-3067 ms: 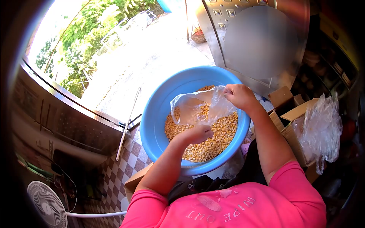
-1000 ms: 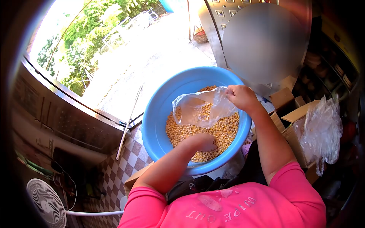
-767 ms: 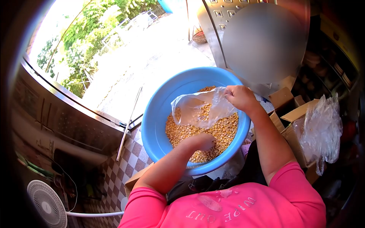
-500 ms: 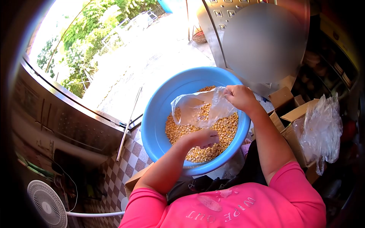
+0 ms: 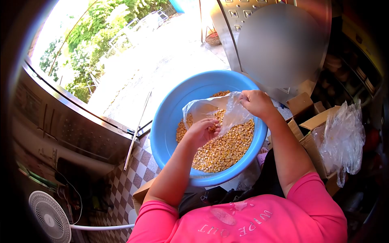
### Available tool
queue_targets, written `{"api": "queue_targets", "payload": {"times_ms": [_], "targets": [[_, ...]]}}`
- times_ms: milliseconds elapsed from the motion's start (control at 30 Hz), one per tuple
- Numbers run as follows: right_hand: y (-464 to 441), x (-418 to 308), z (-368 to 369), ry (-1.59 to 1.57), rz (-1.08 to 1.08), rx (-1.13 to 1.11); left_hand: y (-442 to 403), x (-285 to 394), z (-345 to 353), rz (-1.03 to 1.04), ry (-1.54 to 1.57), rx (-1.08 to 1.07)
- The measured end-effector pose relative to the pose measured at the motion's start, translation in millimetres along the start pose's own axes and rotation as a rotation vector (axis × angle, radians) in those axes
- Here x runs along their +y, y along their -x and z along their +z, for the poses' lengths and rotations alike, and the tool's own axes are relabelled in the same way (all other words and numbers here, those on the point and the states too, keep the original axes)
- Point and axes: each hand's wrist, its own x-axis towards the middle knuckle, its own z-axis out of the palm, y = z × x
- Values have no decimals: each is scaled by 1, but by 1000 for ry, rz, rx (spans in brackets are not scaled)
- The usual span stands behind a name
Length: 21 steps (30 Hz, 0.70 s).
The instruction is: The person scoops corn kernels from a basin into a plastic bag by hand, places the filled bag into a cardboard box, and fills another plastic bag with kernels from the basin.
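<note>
A wide blue plastic basin (image 5: pixel 164 117) holds a heap of yellow corn kernels (image 5: pixel 223 152). Over the kernels, my right hand (image 5: pixel 257 104) pinches the rim of a clear plastic bag (image 5: pixel 237 111) and keeps it spread. Some kernels show inside or through the bag. My left hand (image 5: pixel 204 130) is at the bag's near left side, its fingers curled with corn kernels showing among them. How many kernels it holds is hidden.
Open cardboard boxes (image 5: pixel 320 118) stand at the right, with crumpled clear plastic bags (image 5: pixel 342 137) on them. A white fan (image 5: pixel 50 218) is at the lower left. A thin white pole (image 5: pixel 135 135) leans near the doorway. A wicker basket (image 5: pixel 213 39) sits outside.
My left hand has risen from the kernels at the basin's near side, moving up and left to the bag, its fingers now curled. My right hand stays on the bag's rim.
</note>
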Motion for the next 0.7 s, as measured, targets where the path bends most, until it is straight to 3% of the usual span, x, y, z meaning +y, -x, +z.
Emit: {"api": "queue_targets", "payload": {"times_ms": [100,200,333,500,700], "targets": [[-1,1,0,2,2,-10,-4,1,-9,46,95,182],[-1,1,0,-1,6,-17,-5,2,-1,209,220,180],[0,1,0,3,3,-5,-1,9,5,203,264,58],[0,1,1,9,-16,22,-3,5,1,302,30,-67],[0,0,0,-4,-24,37,3,4,12,236,-295,-18]]}}
